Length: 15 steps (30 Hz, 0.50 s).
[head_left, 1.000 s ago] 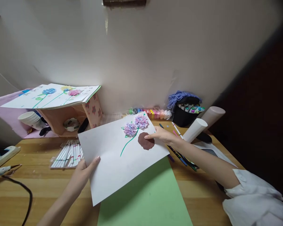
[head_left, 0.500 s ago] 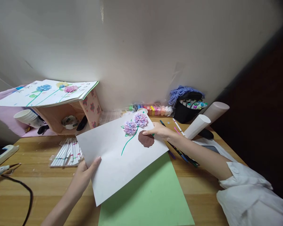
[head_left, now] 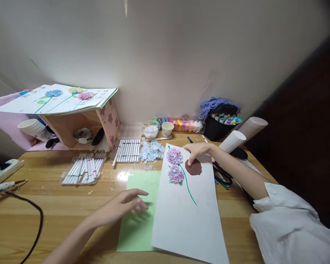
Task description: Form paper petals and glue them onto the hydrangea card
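My right hand (head_left: 197,149) grips the upper edge of a white sheet of paper (head_left: 181,223), thumb on top beside a dark brown round patch (head_left: 194,168). Two purple-pink ruffled paper flowers (head_left: 175,173) with a green drawn stem sit on the sheet's upper left. Beneath it lies a green sheet (head_left: 137,234), partly covered by the white one. My left hand (head_left: 129,205) hovers over the green sheet with its fingers apart, holding nothing. The fingers of my right hand behind the paper are hidden.
Behind the sheets lie light-blue paper scraps (head_left: 151,151), a marker case (head_left: 126,151), a bowl (head_left: 150,132) and a paper cup (head_left: 167,129). More markers (head_left: 84,169) rest at left. Paper rolls (head_left: 233,141) and a black pouch (head_left: 217,128) stand right. A finished flower picture (head_left: 57,101) tops a box.
The white sheet has turned upright and moved right and down, onto the green sheet. My left hand has let go of it and opened. My right hand still holds it.
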### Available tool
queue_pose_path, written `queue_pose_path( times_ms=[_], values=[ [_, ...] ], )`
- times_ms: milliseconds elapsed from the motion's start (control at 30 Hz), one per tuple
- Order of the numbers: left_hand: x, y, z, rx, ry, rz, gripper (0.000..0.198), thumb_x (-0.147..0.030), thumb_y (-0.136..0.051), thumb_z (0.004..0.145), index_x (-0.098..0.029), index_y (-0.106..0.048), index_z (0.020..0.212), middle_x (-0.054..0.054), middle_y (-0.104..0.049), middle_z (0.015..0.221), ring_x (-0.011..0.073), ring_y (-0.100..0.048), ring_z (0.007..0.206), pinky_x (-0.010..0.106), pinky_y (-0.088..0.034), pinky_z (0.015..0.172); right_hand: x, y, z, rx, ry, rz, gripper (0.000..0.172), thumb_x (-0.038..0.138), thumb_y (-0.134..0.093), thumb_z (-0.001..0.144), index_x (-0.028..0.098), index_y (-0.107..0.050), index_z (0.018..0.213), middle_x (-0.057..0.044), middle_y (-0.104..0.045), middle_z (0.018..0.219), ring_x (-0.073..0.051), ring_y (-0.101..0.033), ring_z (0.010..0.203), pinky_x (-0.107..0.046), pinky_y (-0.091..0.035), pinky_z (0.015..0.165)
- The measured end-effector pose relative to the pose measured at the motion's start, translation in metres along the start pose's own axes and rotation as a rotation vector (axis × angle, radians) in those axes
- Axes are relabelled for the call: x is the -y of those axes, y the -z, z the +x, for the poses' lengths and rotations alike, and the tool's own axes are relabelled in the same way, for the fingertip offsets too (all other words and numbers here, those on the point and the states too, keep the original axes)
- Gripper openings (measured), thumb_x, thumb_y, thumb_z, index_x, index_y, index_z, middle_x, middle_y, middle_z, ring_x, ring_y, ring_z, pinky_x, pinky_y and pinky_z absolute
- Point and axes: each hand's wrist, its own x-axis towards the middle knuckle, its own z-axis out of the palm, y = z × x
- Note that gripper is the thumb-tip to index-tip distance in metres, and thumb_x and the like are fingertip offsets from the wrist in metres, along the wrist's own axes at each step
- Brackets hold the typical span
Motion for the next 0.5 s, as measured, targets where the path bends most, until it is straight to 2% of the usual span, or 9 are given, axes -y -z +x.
queue_pose_path(
  times_ms=[67,133,233,333,433,500],
  values=[
    [0.007,-0.007,0.020,-0.045,0.004,0.029,0.050,-0.053,-0.047,0.085,-0.013,-0.055,0.115,0.014,-0.066,0.103,0.0207,-0.065,0.084,0.032,-0.050,0.070,0.005,-0.007,0.006,0.074,-0.013,-0.047,0.048,0.024,-0.082,0.047,0.014,-0.068,0.091,-0.002,-0.070,0.088,-0.018,-0.063,0.077,-0.022,-0.047,0.065],
    [0.016,-0.008,0.041,-0.166,-0.025,0.089,0.051,-0.055,-0.045,0.085,-0.012,-0.055,0.110,0.014,-0.065,0.103,0.0203,-0.064,0.081,0.028,-0.047,0.059,0.013,-0.019,0.016,0.113,0.006,-0.105,0.047,0.025,-0.082,0.046,0.014,-0.068,0.090,-0.001,-0.071,0.085,-0.017,-0.063,0.075,-0.021,-0.047,0.064],
    [0.028,0.000,0.067,-0.293,-0.092,0.161,0.051,-0.056,-0.046,0.084,-0.012,-0.056,0.107,0.011,-0.067,0.094,0.0175,-0.062,0.071,0.027,-0.044,0.059,0.028,-0.041,0.037,0.144,0.081,-0.166,0.047,0.027,-0.083,0.043,0.014,-0.068,0.086,0.002,-0.071,0.080,-0.015,-0.062,0.070,-0.020,-0.046,0.061],
    [0.036,0.010,0.080,-0.347,-0.188,0.166,0.048,-0.054,-0.055,0.080,-0.012,-0.058,0.102,0.011,-0.068,0.095,0.0207,-0.063,0.078,0.030,-0.046,0.069,0.042,-0.061,0.058,0.046,0.190,-0.253,0.046,0.028,-0.085,0.036,0.014,-0.069,0.077,0.005,-0.068,0.068,-0.013,-0.058,0.061,-0.020,-0.044,0.055],
    [0.044,0.017,0.080,-0.351,-0.266,0.145,0.043,-0.050,-0.062,0.075,-0.013,-0.062,0.097,0.010,-0.068,0.102,0.0256,-0.062,0.092,0.032,-0.047,0.077,0.051,-0.075,0.070,-0.072,0.242,-0.272,0.045,0.025,-0.085,0.035,0.019,-0.069,0.077,0.005,-0.068,0.073,-0.014,-0.057,0.066,-0.021,-0.043,0.058],
    [0.049,0.018,0.076,-0.388,-0.249,0.146,0.041,-0.048,-0.064,0.073,-0.013,-0.062,0.094,0.009,-0.069,0.099,0.0259,-0.062,0.091,0.032,-0.047,0.075,0.053,-0.077,0.067,-0.179,0.281,-0.286,0.043,0.027,-0.084,0.040,0.022,-0.069,0.081,0.003,-0.068,0.079,-0.016,-0.059,0.073,-0.023,-0.044,0.062]
  ],
)
